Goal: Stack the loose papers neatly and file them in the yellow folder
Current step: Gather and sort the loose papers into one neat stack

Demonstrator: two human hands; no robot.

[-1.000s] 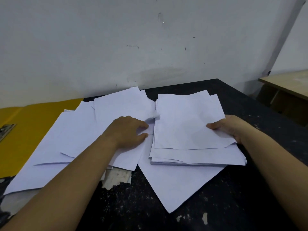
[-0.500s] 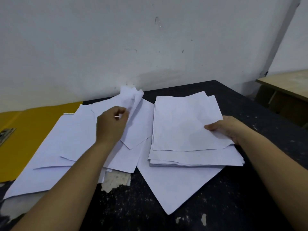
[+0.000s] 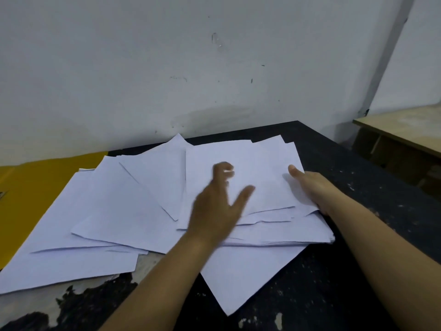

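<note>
Nearest the camera, a single white sheet (image 3: 241,273) lay skewed on the black bench (image 3: 358,295), one corner pointing toward the viewer, its far part tucked under the stack of papers (image 3: 281,232). Taking that stack as the landmark: it sat on the right half of the bench, its edges uneven, several sheets fanned at the near side. The left hand (image 3: 216,209) was over the stack's left part, blurred, its grip loose, thumb splayed to the right and fingers partly curled; whether it touched the top sheet could not be told, and it held nothing that could be made out. The right hand (image 3: 310,187) lay at the stack's right edge, thumb flat on the top sheet, the other fingers hidden beneath the edge. Left of the stack, loose papers (image 3: 107,218) were spread in overlapping layers, the nearest of them touching the stack. Farther left, partly under those sheets, lay the yellow folder (image 3: 31,187). Behind the stack rose a white wall (image 3: 191,68); to the far right stood a wooden table (image 3: 405,130).
</note>
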